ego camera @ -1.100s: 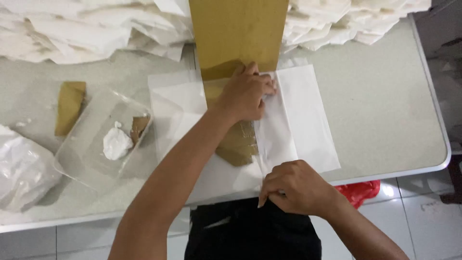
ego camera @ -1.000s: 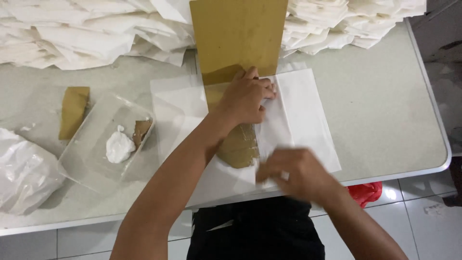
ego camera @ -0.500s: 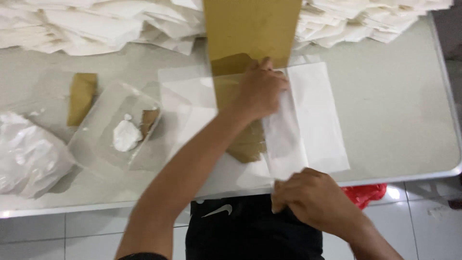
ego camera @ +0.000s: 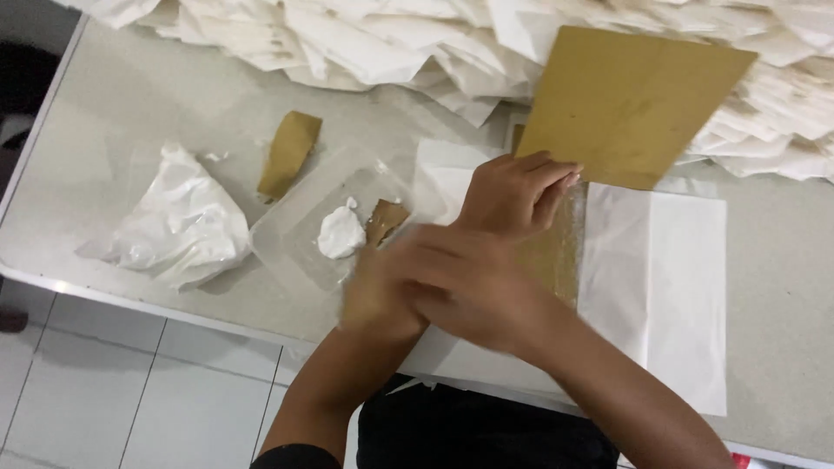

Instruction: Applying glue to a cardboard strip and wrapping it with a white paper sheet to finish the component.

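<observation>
Mostly, the blurred right hand [ego camera: 460, 291] hides the left hand's [ego camera: 512, 195] wrist.

Crumpled white plastic bag [ego camera: 178, 227] lying on table [ego camera: 104, 130]; heap of white paper bags [ego camera: 365, 39] piling along far edge; brown paper strip [ego camera: 289, 153] lying beside clear tray [ego camera: 304, 234] holding white paste blob [ego camera: 340, 234].

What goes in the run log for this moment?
left hand pressing brown card | right hand blurred, crossing toward clear tray
</observation>
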